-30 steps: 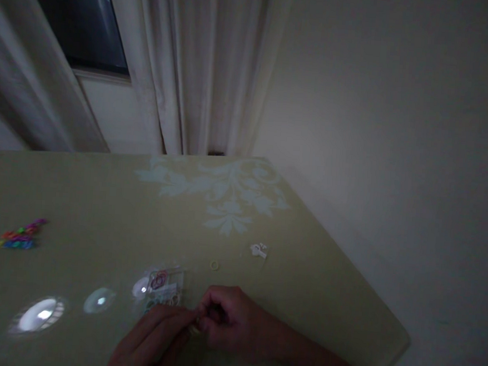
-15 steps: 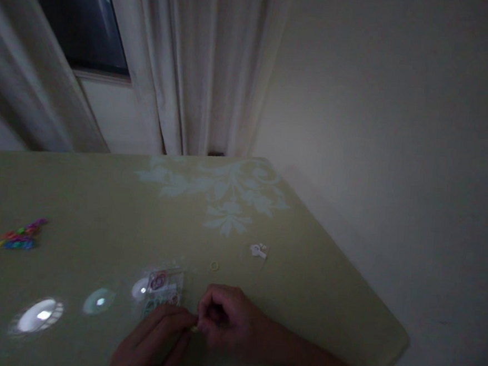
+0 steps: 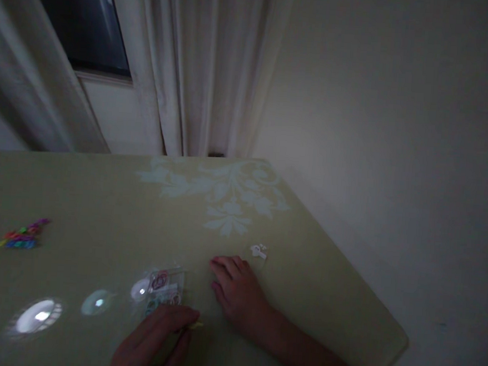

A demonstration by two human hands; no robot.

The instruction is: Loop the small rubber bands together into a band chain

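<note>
My left hand (image 3: 153, 341) is closed in a pinch near the front of the table. A small yellow piece (image 3: 196, 325) pokes out past its thumb and fingertips; its exact kind is too small and dim to make out. To the right, my right hand (image 3: 238, 294) rests low over the tabletop, fingers stretched forward and thumb apart from them. The pale ring that lay there is hidden by its fingertips. Just beyond my left hand lies a clear plastic bag (image 3: 168, 283) with reddish and green rings inside.
Small white pieces (image 3: 258, 251) lie beyond my right hand. A heap of colourful small parts (image 3: 23, 234) sits at the far left of the greenish table (image 3: 100, 206). Lamp reflections show on its surface. Curtains (image 3: 218, 69) and a wall (image 3: 377, 131) stand behind.
My right hand has left the left hand's fingertips and moved forward to where the pale ring lay, its fingers straightening. My left hand stays in place, still pinching the yellow piece.
</note>
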